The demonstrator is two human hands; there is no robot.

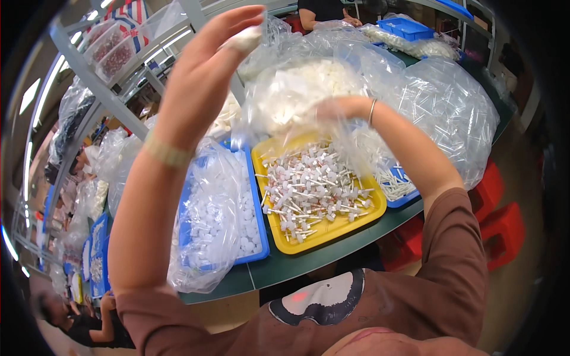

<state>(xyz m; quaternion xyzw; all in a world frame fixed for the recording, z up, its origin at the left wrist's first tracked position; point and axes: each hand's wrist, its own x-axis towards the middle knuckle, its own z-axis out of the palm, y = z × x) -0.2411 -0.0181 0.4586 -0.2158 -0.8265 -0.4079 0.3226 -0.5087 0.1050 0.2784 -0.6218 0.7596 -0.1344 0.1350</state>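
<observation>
My left hand (pixel 222 50) is raised high at the upper left, with its fingers stretched out and a white covering on the thumb. Beyond it, clear plastic bulges up, and I cannot make out any of it in the fingers. My right hand (pixel 341 110), smeared by motion, is at a clear plastic bag of white parts (pixel 314 83); whether its fingers grip the film is unclear. Just below, a yellow tray (pixel 314 242) bears a heap of small white stick-shaped pieces with wider heads (pixel 309 190). Loose blurred film overhangs the tray's far edge.
Left of the yellow tray stands a blue tray (pixel 259 252) of small white pieces, partly covered by a clear bag (pixel 205 219). White sticks (pixel 395 184) lie in a blue tray to the right, beside a large clear bag (pixel 445 113). Red stools (pixel 504 234) stand below; other people are nearby.
</observation>
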